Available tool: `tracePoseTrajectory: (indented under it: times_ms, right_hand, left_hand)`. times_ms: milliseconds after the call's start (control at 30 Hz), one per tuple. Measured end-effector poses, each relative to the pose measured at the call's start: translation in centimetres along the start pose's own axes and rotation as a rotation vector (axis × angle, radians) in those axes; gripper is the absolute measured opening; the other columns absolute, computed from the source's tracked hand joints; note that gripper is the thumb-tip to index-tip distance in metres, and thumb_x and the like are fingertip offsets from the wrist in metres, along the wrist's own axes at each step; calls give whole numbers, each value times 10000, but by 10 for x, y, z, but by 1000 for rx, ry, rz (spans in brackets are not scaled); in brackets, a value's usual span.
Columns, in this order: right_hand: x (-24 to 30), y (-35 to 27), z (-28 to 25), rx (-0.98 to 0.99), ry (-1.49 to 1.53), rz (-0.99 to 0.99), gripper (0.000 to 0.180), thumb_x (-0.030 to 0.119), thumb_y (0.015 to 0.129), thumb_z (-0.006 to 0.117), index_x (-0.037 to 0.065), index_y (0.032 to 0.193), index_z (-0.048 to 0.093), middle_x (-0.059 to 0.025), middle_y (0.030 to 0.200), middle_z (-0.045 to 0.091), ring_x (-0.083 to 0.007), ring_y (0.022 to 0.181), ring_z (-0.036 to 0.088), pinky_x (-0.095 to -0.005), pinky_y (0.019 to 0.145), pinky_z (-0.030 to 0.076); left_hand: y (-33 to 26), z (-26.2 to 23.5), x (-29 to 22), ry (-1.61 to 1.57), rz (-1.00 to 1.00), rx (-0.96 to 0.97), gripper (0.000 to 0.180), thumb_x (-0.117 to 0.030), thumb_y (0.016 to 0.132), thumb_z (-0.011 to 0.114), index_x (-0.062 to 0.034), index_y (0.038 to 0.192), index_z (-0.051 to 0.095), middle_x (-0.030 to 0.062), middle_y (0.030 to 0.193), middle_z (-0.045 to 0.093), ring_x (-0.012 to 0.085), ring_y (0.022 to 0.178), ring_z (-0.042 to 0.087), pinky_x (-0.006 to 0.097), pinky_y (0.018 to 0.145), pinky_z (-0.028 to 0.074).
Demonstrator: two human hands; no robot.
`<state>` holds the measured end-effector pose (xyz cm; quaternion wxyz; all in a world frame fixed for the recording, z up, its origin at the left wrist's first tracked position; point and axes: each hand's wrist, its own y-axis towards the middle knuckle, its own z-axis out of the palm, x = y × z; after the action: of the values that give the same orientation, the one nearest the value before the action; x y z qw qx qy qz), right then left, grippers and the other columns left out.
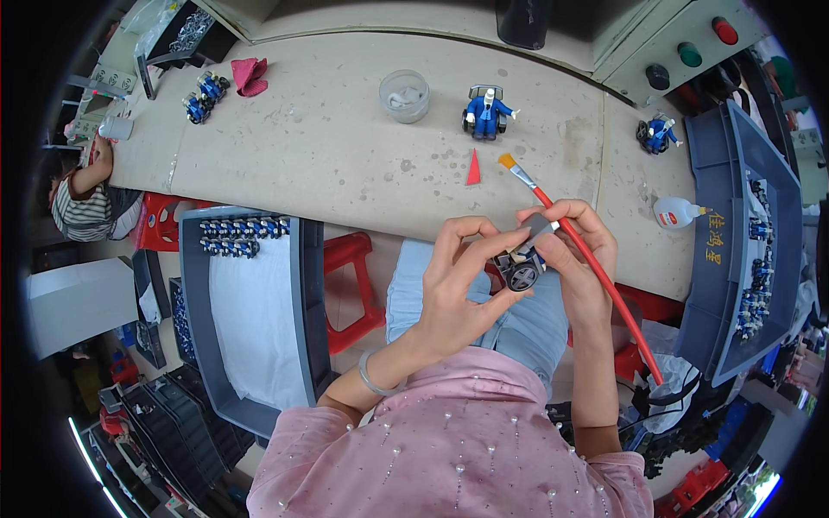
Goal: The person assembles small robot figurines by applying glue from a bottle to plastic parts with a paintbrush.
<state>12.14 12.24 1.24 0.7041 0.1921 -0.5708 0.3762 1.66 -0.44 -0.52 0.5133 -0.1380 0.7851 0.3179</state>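
A small wheelchair figurine (pixel 521 274) with a dark spoked wheel is held above my lap, close to the bench's front edge. My left hand (pixel 449 281) grips it from the left, thumb beside the wheel and fingers over the top. My right hand (pixel 584 246) pinches its other side, at a grey flat part (pixel 535 227). Across that same hand lies a red-handled paintbrush (pixel 615 298), its yellow bristles pointing away over the bench. Farther back stands a blue-suited wheelchair figurine (pixel 486 115). In front of it is a red triangular piece (pixel 473 167).
On the bench are a clear cup (pixel 404 97), a pink cloth (pixel 249 78), a squeeze bottle (pixel 677 212) and other figurines (pixel 658 135). Grey crates holding figurines stand left (pixel 314 311) and right (pixel 698 315). A red stool (pixel 356 285) is beside me; another person (pixel 82 203) sits far left.
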Motion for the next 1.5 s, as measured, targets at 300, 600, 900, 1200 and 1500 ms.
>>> tracePoseTrajectory:
  times_ms: [300, 600, 900, 1200, 1500]
  right_hand:
    - [-5, -1, -2, 62, 101, -231, 332, 50, 791, 730, 36, 1033, 503, -188, 1092, 627, -163, 948, 603, -312, 833, 487]
    - [-7, 2, -7, 129, -62, -377, 442, 278, 746, 783, 99, 993, 463, -171, 1078, 607, -214, 1051, 543, -385, 958, 400]
    - [-5, 0, -9, 157, -15, -367, 435, 297, 754, 777, 124, 976, 445, -144, 1059, 580, -201, 1034, 543, -355, 898, 441]
    - [-4, 1, -11, 185, -22, -402, 407, 263, 760, 769, 130, 967, 445, -145, 1038, 606, -214, 1048, 549, -367, 917, 440]
    - [-4, -1, -14, 58, -236, -472, 351, 131, 789, 748, 93, 979, 456, -167, 1066, 626, -226, 1069, 560, -374, 929, 436]
  left_hand:
    - [4, -12, 5, -1021, -603, 207, 748, -119, 827, 715, -27, 1416, 263, 118, 1283, 438, 192, 1125, 506, 302, 901, 452]
    - [9, -12, -10, -964, -566, 217, 613, 7, 854, 589, 0, 1392, 296, 129, 1303, 411, 196, 1209, 453, 307, 961, 424]
    - [6, -8, -10, -908, -472, 223, 644, 49, 819, 594, 3, 1389, 298, 119, 1286, 413, 195, 1216, 445, 347, 1020, 384]
    - [5, -9, -11, -879, -404, 198, 655, 64, 799, 600, 9, 1382, 306, 117, 1298, 419, 183, 1211, 445, 351, 1014, 388]
    - [1, -3, -1, -715, -316, 94, 658, 21, 794, 667, -3, 1363, 338, 106, 1269, 447, 158, 1152, 465, 321, 914, 438]
